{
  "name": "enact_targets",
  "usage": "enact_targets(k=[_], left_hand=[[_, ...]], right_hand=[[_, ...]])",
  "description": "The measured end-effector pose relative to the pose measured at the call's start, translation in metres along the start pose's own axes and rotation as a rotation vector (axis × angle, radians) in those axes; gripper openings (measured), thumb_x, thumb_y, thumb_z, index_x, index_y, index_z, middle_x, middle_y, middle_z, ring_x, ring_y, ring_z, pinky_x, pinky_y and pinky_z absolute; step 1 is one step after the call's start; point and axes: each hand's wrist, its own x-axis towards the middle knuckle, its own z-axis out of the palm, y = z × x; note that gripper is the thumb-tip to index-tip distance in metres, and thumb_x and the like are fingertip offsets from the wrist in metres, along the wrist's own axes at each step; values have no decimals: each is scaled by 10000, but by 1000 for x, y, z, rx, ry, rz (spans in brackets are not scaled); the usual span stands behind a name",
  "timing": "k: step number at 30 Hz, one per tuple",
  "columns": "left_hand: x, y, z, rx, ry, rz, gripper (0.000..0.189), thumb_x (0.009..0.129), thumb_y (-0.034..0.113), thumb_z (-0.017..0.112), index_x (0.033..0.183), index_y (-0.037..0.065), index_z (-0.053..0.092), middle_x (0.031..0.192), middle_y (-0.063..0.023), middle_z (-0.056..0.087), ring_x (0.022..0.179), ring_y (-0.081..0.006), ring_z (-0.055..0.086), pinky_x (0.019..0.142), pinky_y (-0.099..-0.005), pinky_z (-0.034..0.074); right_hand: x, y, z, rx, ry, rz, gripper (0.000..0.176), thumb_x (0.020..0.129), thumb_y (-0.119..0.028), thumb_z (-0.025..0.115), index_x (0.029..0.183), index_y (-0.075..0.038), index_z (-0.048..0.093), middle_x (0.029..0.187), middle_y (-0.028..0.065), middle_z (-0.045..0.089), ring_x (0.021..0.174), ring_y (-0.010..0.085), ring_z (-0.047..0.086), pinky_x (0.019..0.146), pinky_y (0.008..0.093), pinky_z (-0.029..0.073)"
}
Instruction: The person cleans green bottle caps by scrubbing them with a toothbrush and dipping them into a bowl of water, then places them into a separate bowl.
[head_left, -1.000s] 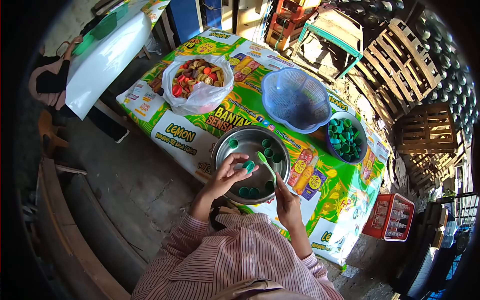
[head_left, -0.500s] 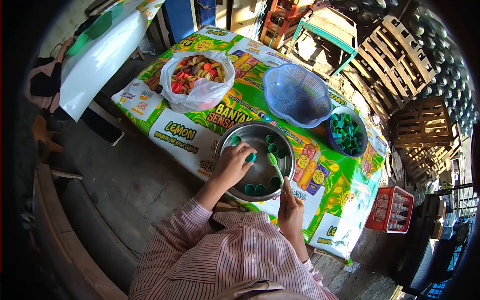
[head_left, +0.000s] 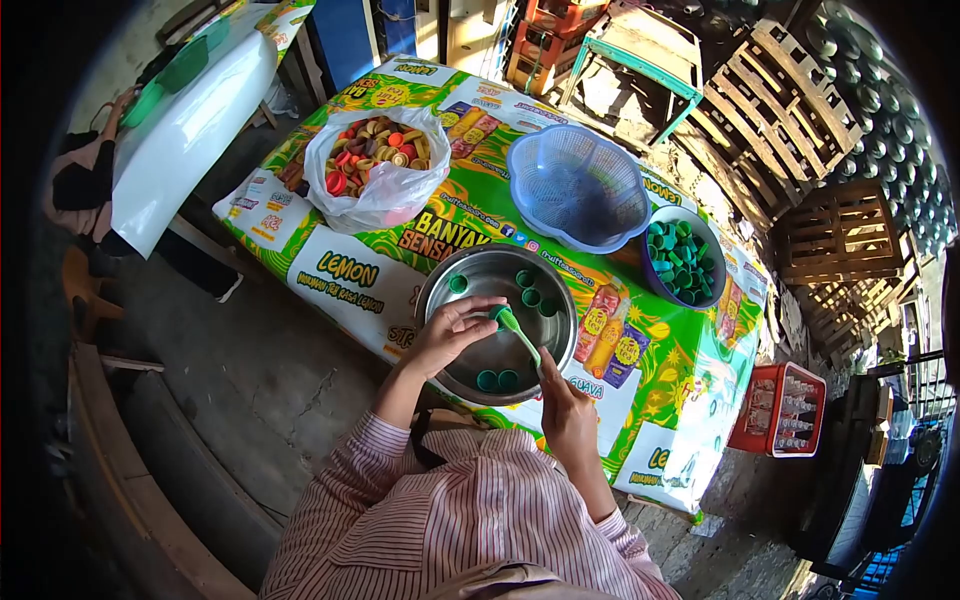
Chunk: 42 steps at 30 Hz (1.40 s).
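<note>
Cap (head_left: 497,313) sits pinched in left fingers (head_left: 468,304), toothbrush (head_left: 522,338) head touching it

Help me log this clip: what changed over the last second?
The left hand, holding a green cap, dipped into the bowl and lifted again. The right hand swung the brush leftward until its head met the cap. Both grips stayed as they were, and so did the loose caps in the bowl, the bag and the basket.
</note>
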Motion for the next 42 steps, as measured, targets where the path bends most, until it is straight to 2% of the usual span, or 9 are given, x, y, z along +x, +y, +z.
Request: enact_targets(k=[4, 8, 12, 14, 15, 20, 27, 30, 42], left_hand=[[2, 0, 5, -29, 46, 24, 364, 824, -13, 554, 1184, 3, 497, 1172, -90, 531, 1036, -148, 526, 909, -276, 423], [4, -3, 11, -56, 64, 81, 354, 814, 0, 588, 1158, -10, 506, 1116, -67, 554, 1000, -121, 536, 890, -260, 434], [-3, -3, 20, -139, 112, 80, 292, 858, 102, 565, 1131, 7, 520, 1053, -48, 563, 947, -107, 544, 846, -253, 453], [-6, -6, 22, -193, 140, 22, 274, 881, 155, 548, 1115, 15, 527, 1037, -41, 562, 919, -97, 544, 818, -246, 461], [-7, -9, 21, -151, 145, -20, 272, 897, 209, 521, 1098, 26, 533, 1017, -31, 557, 876, -87, 538, 774, -235, 460], [-5, -9, 25, -267, 87, -8, 266, 939, 255, 438, 1106, 62, 513, 943, -4, 530, 779, -71, 505, 673, -209, 425], [-8, -6, 36, -456, 55, 166, 314, 934, 160, 419, 1240, 91, 392, 1152, -78, 508, 1039, -193, 520, 884, -328, 438], [-8, -2, 41, -355, 92, 197, 341, 920, 110, 435, 1254, 90, 371, 1212, -88, 475, 1105, -223, 495, 936, -342, 418], [-3, 2, 48, -137, 152, 374, 320, 853, 82, 560, 1149, 36, 448, 1168, -85, 487, 1103, -230, 495, 971, -387, 392]], right_hand=[[0, -3, 2, 62, -11, 6, 457, 864, -78, 499, 1303, -164, 410, 714, 183, 603, 565, 341, 589, 481, 422, 436], [-7, -4, 1, 499, -215, 211, 475, 865, -26, 483, 1320, -115, 377, 663, 194, 580, 570, 338, 592, 494, 251, 381], [-4, -3, -16, 407, -275, 236, 476, 860, -31, 496, 1316, -128, 396, 655, 181, 585, 550, 318, 587, 517, 261, 424], [1, 8, -19, 149, -45, -87, 488, 843, -38, 522, 1306, -153, 419, 652, 155, 589, 527, 299, 578, 522, 310, 457], [5, 4, -29, 76, -74, -47, 492, 824, -57, 544, 1291, -174, 439, 654, 132, 591, 525, 289, 580, 501, 383, 453], [8, -6, -39, 1, -116, -30, 491, 835, -59, 526, 1300, -178, 422, 708, 140, 611, 568, 295, 598, 512, 395, 460], [3, -20, -43, 271, -27, 35, 519, 827, 6, 520, 1318, -97, 385, 753, 201, 603, 643, 332, 610, 583, 329, 461], [1, -22, -31, 189, -11, -31, 523, 826, -2, 524, 1318, -116, 390, 745, 181, 595, 595, 317, 597, 525, 376, 447], [3, -18, -27, 214, 57, -32, 506, 837, -15, 520, 1316, -123, 397, 730, 171, 602, 572, 303, 600, 510, 363, 455]])
